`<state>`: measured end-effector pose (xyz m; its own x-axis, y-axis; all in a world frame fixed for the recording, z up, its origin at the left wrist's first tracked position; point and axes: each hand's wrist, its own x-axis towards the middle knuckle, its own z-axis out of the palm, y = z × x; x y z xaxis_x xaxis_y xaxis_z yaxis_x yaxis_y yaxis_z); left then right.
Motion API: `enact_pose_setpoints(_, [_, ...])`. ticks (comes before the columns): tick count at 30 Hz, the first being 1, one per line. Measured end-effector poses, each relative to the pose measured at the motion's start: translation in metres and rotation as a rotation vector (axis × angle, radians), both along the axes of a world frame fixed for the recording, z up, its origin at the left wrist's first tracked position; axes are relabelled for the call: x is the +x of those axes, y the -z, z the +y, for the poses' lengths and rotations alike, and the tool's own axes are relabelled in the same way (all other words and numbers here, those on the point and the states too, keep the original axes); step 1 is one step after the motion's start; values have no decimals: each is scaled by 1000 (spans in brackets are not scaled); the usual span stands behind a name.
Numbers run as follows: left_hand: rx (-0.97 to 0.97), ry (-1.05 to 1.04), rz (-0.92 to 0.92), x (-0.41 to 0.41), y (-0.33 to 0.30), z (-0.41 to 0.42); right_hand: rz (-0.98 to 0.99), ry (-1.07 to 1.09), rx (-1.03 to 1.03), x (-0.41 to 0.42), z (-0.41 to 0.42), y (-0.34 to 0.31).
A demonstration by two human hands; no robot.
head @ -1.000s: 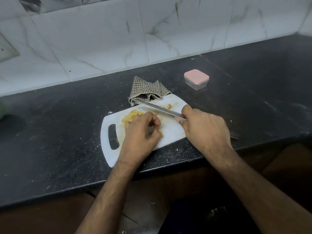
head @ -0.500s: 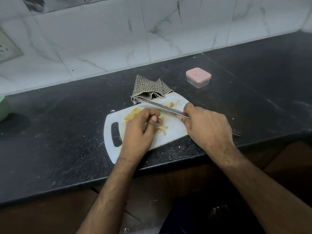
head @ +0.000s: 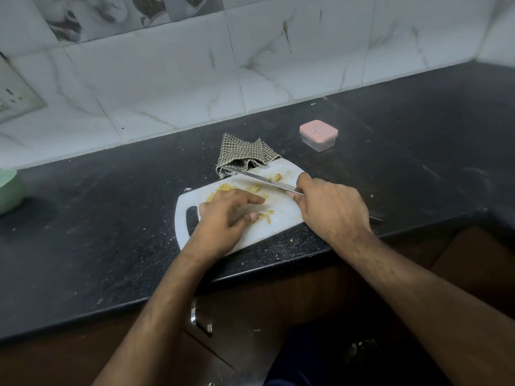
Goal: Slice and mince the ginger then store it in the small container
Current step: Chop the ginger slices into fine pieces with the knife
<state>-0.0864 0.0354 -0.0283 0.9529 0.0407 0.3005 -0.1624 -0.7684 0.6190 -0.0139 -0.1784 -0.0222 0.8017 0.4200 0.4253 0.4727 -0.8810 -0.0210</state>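
My right hand (head: 331, 210) is wrapped around the knife (head: 259, 180) handle, fingers curled tight, forefinger up at the base of the blade. One knife. Its long axis runs diagonal: tip points up-left toward the cloth (head: 246, 156), handle end comes back to the right under my fist. The tip sits over the near edge of the cloth; can't tell if it touches.

My left hand (head: 227, 215) lies on the cutting board (head: 281, 221), fingers loosely extended and lying over the ginger (head: 264, 215), thumb tip right by the shreds. It holds nothing.

The ginger is all on the board, in loose groups: a yellow minced heap at the left, partly under my left fingers; a few shreds near the thumb, pointing roughly along the board's length; small bits beside the blade; one chunk on the far side of the blade. Exact piece count not readable.

One white board, long axis diagonal, handle slot at its left end, lying at the counter's front edge.

One small container (head: 318, 135), clear body, pink lid on, standing on the black counter (head: 111, 218) beyond the board to the right, well apart from the ginger.

One green bowl (head: 7, 190) at the far left edge, cut off by the frame.
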Motion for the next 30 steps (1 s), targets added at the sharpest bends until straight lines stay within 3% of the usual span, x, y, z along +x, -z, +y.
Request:
enact_pose_setpoints(2, [192,95,59,2,-4,10,-8,7,0,0,-1,1])
enact_pose_setpoints(6, [371,297,115,4,-9,21,-14,17,6,0,-2,2])
enact_pose_setpoints(9, [470,303,101,5,-9,19,-6,11,20,-1,0,2])
enact_pose_setpoints(20, [261,249,-198,7,-7,11,7,11,56,-2,-2,-1])
enact_pose_setpoints(27, [453,300,-72,7,-22,1,-3,9,47,0,-2,2])
enact_pose_setpoints(30, [411,306,-11,10,-27,1,-5,18,50,1,-3,4])
